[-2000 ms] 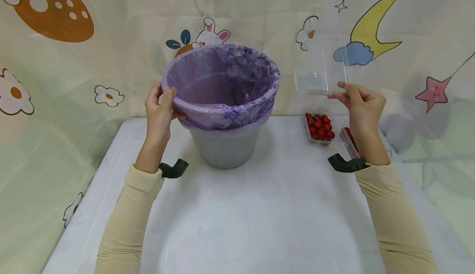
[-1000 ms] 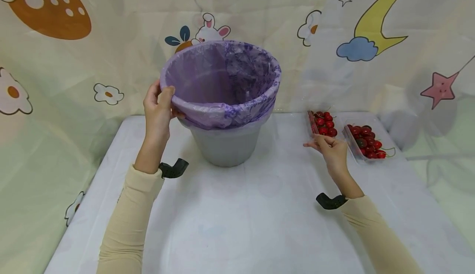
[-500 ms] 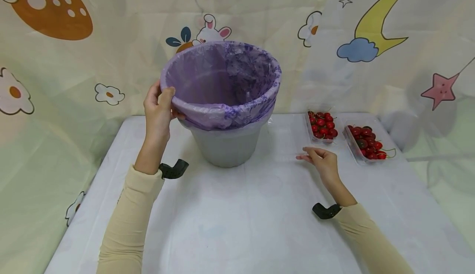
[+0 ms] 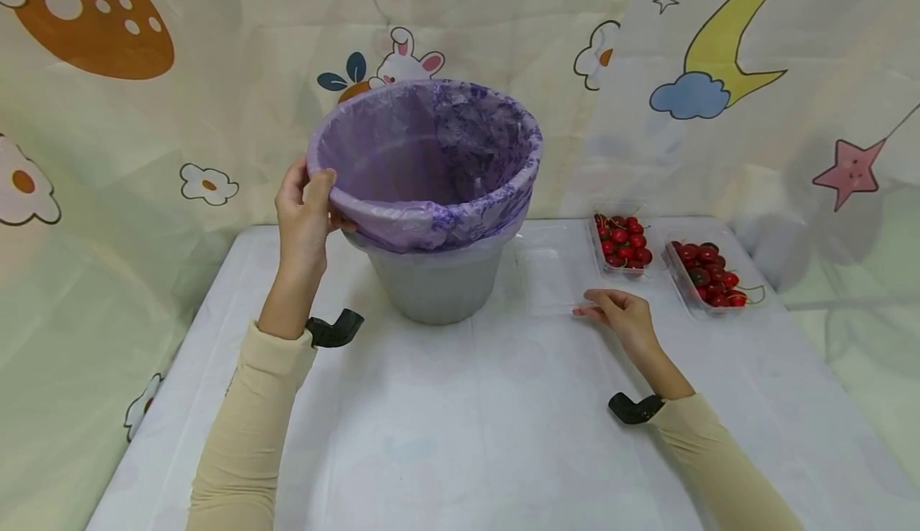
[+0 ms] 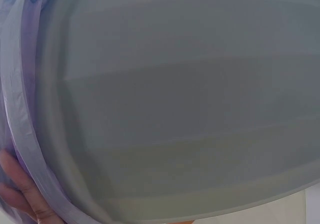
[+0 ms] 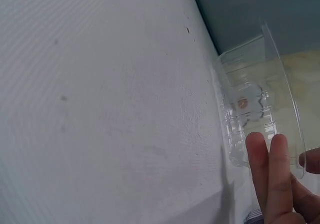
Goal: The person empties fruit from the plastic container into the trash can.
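Note:
My left hand [image 4: 305, 215] grips the rim of a grey trash can [image 4: 440, 283] on its left side, thumb over the edge. A purple trash bag [image 4: 402, 223] lines the can and folds over its rim; fingers [image 5: 22, 184] press against that fold in the left wrist view. To the right of the can, a clear plastic container [image 4: 552, 275] is down at the white table, its see-through walls hard to make out. My right hand [image 4: 624, 319] pinches its near right edge. The right wrist view has two fingers [image 6: 279, 169] on one face of the container wall and the thumb opposite.
Two clear boxes of cherries stand at the back right: a smaller cherry box [image 4: 622, 243] and, further right, a larger cherry box [image 4: 711, 275] with a stem poking out. Behind the table [image 4: 431, 435] hangs a printed cloth [image 4: 503, 20].
My right hand has come down and left from above the cherry boxes, bringing the clear container from in front of the cloth to the table beside the can. My left hand keeps its grip.

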Demonstrator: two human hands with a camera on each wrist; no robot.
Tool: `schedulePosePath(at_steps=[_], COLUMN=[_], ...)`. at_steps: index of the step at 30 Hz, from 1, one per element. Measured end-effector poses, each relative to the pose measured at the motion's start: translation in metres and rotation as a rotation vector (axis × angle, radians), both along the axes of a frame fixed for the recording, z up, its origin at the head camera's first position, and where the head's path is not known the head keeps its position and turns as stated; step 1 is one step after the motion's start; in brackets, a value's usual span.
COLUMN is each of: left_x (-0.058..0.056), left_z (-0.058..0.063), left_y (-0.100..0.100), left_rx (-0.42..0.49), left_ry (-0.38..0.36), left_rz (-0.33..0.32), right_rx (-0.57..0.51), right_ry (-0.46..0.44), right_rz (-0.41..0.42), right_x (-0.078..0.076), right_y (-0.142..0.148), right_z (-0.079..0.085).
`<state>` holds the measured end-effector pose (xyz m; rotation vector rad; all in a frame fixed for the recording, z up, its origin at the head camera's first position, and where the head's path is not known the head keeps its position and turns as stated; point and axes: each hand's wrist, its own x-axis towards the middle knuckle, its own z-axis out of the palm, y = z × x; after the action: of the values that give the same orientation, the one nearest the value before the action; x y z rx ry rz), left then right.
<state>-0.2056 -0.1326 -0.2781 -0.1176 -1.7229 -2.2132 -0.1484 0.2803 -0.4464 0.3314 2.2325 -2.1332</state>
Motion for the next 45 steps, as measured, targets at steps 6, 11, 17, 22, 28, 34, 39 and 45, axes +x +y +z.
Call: schedulePosePath(at_steps=[6, 11, 17, 22, 28, 34, 39, 45], left_x=[0.0, 0.001, 0.001, 0.0, 0.001, 0.0, -0.001, -0.002], left_z=[0.0, 0.001, 0.001, 0.001, 0.0, 0.001, 0.0, -0.002], left_y=[0.0, 0.0, 0.0, 0.0, 0.0, 0.001, 0.001, 0.0], left_rx=[-0.002, -0.008, -0.005, -0.005, -0.012, -0.015, -0.024, -0.018], left_ry=[0.002, 0.005, 0.004, 0.014, 0.014, 0.021, 0.015, 0.022], left_rz=[-0.004, 0.0, 0.002, -0.003, -0.005, -0.003, -0.006, 0.0], right_rx=[-0.088, -0.279, -0.551, -0.678, -0.809, -0.931, -0.924, -0.872], right_ry=[-0.017, -0.058, -0.126, -0.178, -0.233, -0.182, -0.131, -0.112], right_rz=[-0.028, -0.103, -0.245, -0.294, -0.329, -0.316, -0.281, -0.196], right_x=[0.001, 0.001, -0.008, -0.019, -0.026, -0.03, -0.034, -0.039], right_y=[0.012, 0.026, 0.041, 0.048, 0.054, 0.059, 0.06, 0.057], right_z=[-0.001, 0.005, 0.016, 0.015, 0.007, 0.001, 0.0, 0.005])
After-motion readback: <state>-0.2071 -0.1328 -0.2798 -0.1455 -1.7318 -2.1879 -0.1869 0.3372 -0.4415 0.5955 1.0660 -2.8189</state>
